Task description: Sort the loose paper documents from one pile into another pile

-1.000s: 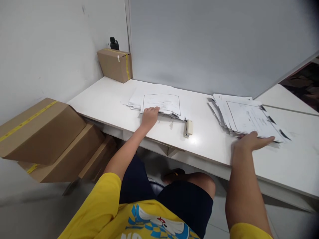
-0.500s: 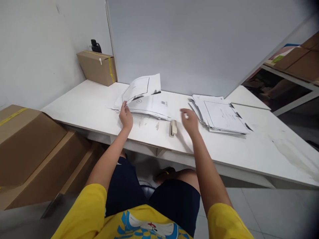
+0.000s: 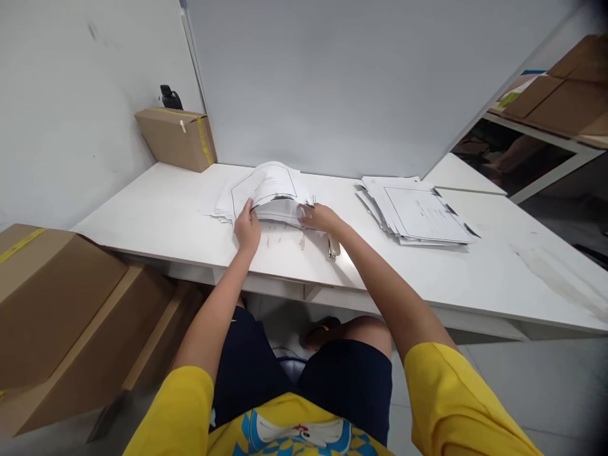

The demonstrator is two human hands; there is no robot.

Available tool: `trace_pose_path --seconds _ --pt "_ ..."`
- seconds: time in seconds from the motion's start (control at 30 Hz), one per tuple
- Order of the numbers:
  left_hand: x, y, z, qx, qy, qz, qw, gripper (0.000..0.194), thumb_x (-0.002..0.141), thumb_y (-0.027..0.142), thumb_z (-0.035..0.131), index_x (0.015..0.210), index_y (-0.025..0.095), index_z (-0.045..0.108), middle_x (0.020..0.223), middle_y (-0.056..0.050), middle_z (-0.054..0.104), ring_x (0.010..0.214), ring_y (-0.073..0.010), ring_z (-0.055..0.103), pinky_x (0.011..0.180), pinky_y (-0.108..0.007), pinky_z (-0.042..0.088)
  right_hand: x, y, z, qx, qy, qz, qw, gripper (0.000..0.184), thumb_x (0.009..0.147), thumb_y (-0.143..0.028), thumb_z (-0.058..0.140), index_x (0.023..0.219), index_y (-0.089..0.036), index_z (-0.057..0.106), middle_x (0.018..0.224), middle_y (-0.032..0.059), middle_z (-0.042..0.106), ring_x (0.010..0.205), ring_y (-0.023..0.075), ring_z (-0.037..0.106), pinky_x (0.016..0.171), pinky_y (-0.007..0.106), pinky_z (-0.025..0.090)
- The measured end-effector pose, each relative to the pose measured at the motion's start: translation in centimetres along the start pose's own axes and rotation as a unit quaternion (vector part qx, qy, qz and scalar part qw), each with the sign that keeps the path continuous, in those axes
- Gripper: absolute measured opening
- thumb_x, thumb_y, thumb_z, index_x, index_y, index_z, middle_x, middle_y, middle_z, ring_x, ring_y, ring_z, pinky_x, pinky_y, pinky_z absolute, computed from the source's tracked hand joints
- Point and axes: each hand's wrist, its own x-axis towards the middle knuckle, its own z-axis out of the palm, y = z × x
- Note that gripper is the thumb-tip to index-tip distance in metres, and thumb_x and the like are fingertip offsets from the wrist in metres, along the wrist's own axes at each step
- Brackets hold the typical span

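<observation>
On the white desk (image 3: 427,278) lies a left pile of printed sheets (image 3: 266,193), its top sheets bowed upward. My left hand (image 3: 247,228) grips the near left edge of those lifted sheets, thumb on top. My right hand (image 3: 322,217) holds the pile's near right corner, fingers closed on the paper. A beige stapler (image 3: 333,247) lies just under my right wrist, partly hidden by my forearm. A second pile of sheets (image 3: 418,212) lies flat to the right, untouched.
A taped cardboard box (image 3: 177,137) with a black object on top stands in the back left corner against the wall. Larger cardboard boxes (image 3: 57,316) are stacked on the floor at left. A grey partition rises behind the desk. More boxes sit on a shelf at far right.
My right hand left the right pile and crossed over to the left pile, gripping its right corner. My left hand lifted the top sheets, which now bow upward. The view shifted right.
</observation>
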Motion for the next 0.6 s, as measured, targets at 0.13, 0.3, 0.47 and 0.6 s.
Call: trace_pose_path --seconds 0.13,0.3,0.47,0.6 --pt "-0.4 0.6 0.3 0.127 -0.044 0.090 0.987 0.053 0.090 0.014 0.044 0.142 0.020 0.056 0.146 -0.008 0.058 0.146 -0.0295 0.041 0.122 -0.054 0.031 -1.2 -0.5 0.3 -0.049 0.058 -0.090 0.993 0.036 0.100 -0.020 0.035 0.117 -0.014 0.066 0.110 0.0166 0.071 0.105 0.0280 0.063 0.089 0.036 0.043" --pt "-0.9 2.0 0.7 0.193 -0.127 0.186 0.955 0.059 0.086 0.015 0.049 0.145 0.018 0.052 0.150 -0.007 0.054 0.146 -0.0329 0.040 0.125 -0.058 0.021 -2.7 -1.7 -0.6 -0.041 0.116 -0.177 0.977 0.042 0.101 -0.017 0.028 0.121 -0.014 0.065 0.132 0.0171 0.065 0.126 0.0281 0.055 0.100 0.042 0.040" --pt "-2.5 2.7 -2.6 0.204 -0.128 0.175 0.955 0.052 0.094 0.011 0.035 0.140 0.019 0.058 0.139 -0.010 0.064 0.133 -0.0287 0.057 0.117 -0.054 0.035 -7.9 -4.5 -1.2 0.083 0.171 -0.160 0.969 0.036 0.102 -0.031 0.037 0.121 -0.023 0.066 0.139 0.0109 0.062 0.136 0.0277 0.050 0.113 0.052 0.035" --pt "-7.5 1.6 -10.2 0.217 -0.129 0.228 0.940 0.056 0.096 0.012 0.034 0.146 0.028 0.053 0.138 -0.006 0.064 0.134 -0.0284 0.057 0.111 -0.053 0.044 -17.4 -7.2 2.5 0.341 0.341 0.061 0.874 0.036 0.094 -0.056 0.047 0.112 -0.034 0.069 0.127 0.0070 0.068 0.129 0.0302 0.056 0.111 0.054 0.042"
